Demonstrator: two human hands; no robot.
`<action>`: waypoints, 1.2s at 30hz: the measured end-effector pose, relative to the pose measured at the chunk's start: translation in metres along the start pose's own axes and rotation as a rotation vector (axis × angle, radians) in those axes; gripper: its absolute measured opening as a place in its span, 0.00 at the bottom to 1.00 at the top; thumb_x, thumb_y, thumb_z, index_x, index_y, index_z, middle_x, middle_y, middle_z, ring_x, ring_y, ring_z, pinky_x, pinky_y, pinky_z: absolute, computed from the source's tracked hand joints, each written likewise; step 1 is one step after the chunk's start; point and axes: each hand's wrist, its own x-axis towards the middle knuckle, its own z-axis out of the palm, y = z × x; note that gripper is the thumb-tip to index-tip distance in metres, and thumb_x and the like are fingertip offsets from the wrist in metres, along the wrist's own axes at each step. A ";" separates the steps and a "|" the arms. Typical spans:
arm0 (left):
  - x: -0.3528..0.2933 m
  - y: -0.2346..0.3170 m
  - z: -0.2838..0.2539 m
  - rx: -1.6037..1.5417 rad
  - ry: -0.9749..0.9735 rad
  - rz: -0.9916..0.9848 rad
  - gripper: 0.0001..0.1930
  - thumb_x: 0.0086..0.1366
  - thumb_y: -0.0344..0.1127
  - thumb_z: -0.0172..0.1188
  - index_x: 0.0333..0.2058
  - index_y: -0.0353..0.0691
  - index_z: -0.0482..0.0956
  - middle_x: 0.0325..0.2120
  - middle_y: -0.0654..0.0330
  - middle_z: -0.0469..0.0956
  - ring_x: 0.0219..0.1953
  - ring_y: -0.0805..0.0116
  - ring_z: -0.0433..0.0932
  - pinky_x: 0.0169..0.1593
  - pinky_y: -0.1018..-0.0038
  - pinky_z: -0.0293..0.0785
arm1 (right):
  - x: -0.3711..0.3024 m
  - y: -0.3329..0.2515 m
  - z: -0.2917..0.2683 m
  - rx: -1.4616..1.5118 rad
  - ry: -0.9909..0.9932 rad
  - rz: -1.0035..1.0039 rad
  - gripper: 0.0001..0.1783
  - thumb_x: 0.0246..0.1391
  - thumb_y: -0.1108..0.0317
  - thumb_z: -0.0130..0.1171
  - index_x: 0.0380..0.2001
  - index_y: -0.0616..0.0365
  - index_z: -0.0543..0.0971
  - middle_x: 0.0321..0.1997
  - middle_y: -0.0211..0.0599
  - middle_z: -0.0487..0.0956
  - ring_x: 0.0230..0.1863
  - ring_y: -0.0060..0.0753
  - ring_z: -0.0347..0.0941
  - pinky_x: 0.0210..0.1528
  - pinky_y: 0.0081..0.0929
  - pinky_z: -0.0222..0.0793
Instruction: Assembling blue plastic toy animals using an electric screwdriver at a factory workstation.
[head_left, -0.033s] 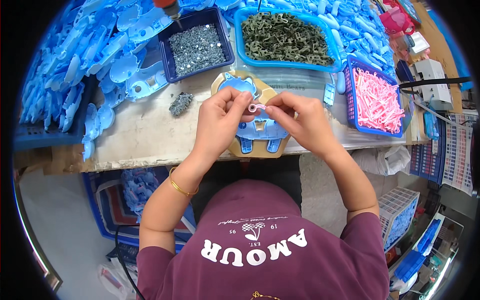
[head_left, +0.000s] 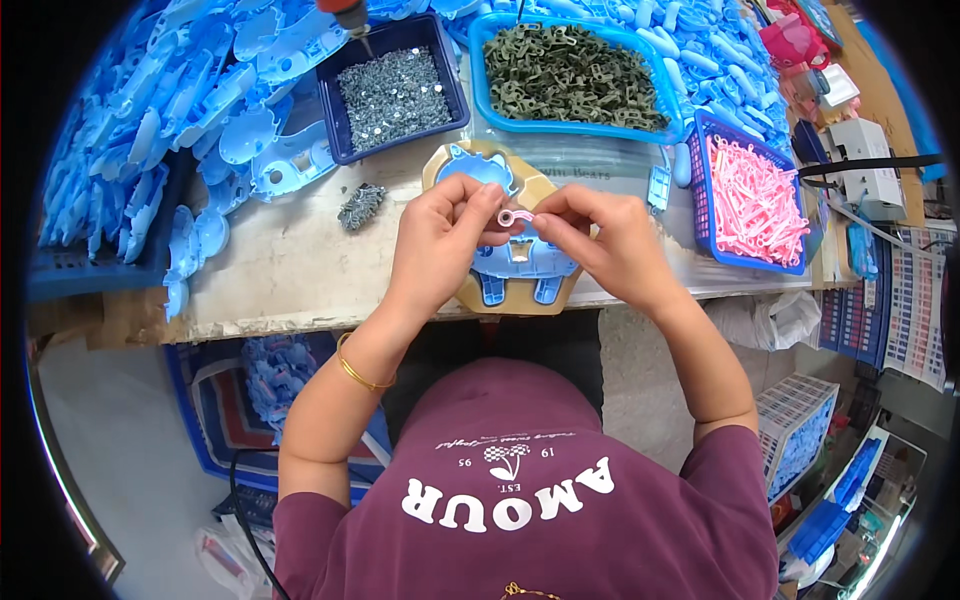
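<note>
In front of my chest I hold a small pink plastic piece with a ring at one end (head_left: 507,217). The finger and thumb of my right hand (head_left: 615,240) pinch its narrow tail. My left hand (head_left: 437,240) is closed at the ring end, its thumb and fingers pressed together there. Below both hands a light blue bear-shaped plastic shell (head_left: 545,262) lies in a tan fixture (head_left: 560,303). My hands cover the middle of the shell.
Behind the fixture stand a dark blue tray of screws (head_left: 340,140) and a bright blue basket of dark metal clips (head_left: 580,130). A purple-blue basket (head_left: 705,215) holds pink pieces at right. Blue shells (head_left: 150,110) pile up left; a screwdriver (head_left: 345,15) hangs above; loose screws (head_left: 362,207) lie nearby.
</note>
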 end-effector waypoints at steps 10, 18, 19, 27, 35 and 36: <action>-0.003 0.007 -0.013 0.045 -0.212 -0.121 0.14 0.77 0.39 0.53 0.40 0.31 0.78 0.36 0.58 0.82 0.40 0.69 0.86 0.40 0.77 0.84 | 0.001 0.001 0.005 -0.142 -0.034 -0.394 0.12 0.52 0.72 0.70 0.42 0.56 0.83 0.32 0.34 0.81 0.29 0.31 0.81 0.30 0.27 0.74; -0.013 0.024 -0.027 0.507 0.069 0.098 0.11 0.75 0.37 0.56 0.44 0.36 0.83 0.31 0.55 0.86 0.32 0.70 0.86 0.34 0.75 0.79 | 0.004 0.009 0.027 -0.520 0.004 -0.451 0.07 0.53 0.62 0.69 0.33 0.50 0.83 0.30 0.30 0.80 0.29 0.37 0.80 0.29 0.36 0.73; -0.013 0.020 -0.032 0.577 0.110 0.274 0.11 0.74 0.36 0.56 0.44 0.37 0.83 0.31 0.55 0.86 0.30 0.68 0.85 0.33 0.73 0.77 | 0.005 0.012 0.032 -0.519 0.002 -0.450 0.07 0.53 0.62 0.69 0.33 0.50 0.83 0.30 0.30 0.80 0.29 0.37 0.80 0.29 0.36 0.73; -0.024 0.007 -0.040 0.940 0.101 0.621 0.05 0.66 0.33 0.63 0.38 0.41 0.85 0.31 0.60 0.85 0.35 0.61 0.82 0.37 0.68 0.77 | 0.020 0.011 0.029 -0.555 -0.189 -0.423 0.06 0.56 0.62 0.65 0.32 0.51 0.83 0.31 0.32 0.81 0.33 0.42 0.80 0.33 0.40 0.75; -0.022 -0.008 -0.040 1.051 -0.090 0.824 0.09 0.61 0.35 0.67 0.38 0.39 0.85 0.40 0.59 0.84 0.49 0.56 0.79 0.52 0.63 0.77 | 0.030 0.014 0.027 -0.577 -0.275 -0.429 0.07 0.53 0.64 0.66 0.34 0.53 0.83 0.34 0.35 0.81 0.35 0.45 0.80 0.35 0.41 0.75; -0.023 -0.010 -0.040 1.116 -0.182 0.840 0.11 0.61 0.37 0.68 0.39 0.39 0.84 0.44 0.58 0.83 0.53 0.54 0.77 0.56 0.61 0.75 | 0.030 0.014 0.027 -0.574 -0.291 -0.431 0.07 0.52 0.65 0.66 0.35 0.53 0.83 0.35 0.35 0.82 0.35 0.45 0.80 0.36 0.41 0.75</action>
